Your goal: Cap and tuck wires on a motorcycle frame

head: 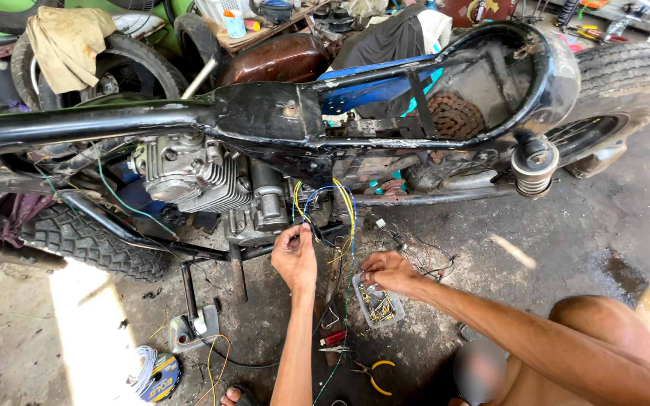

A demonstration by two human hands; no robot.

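The left hand [293,257] pinches the loose wire bundle [323,207] (yellow, blue and black strands) hanging under the stripped motorcycle frame [265,113], fingertips closed on it beside the engine [189,173]. The right hand [387,271] dips into the small clear parts tray [379,308] on the floor, fingers curled together; whether they grip anything I cannot tell. Wiring work seems underway; joining 1 strand likely needs a fitting from the tray.

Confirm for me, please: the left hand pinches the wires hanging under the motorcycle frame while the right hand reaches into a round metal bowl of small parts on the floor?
Not quite. The head view shows the right hand reaching into a small clear rectangular plastic container of small parts, not a round metal bowl. The rest holds: the left hand pinches the wires under the motorcycle frame.
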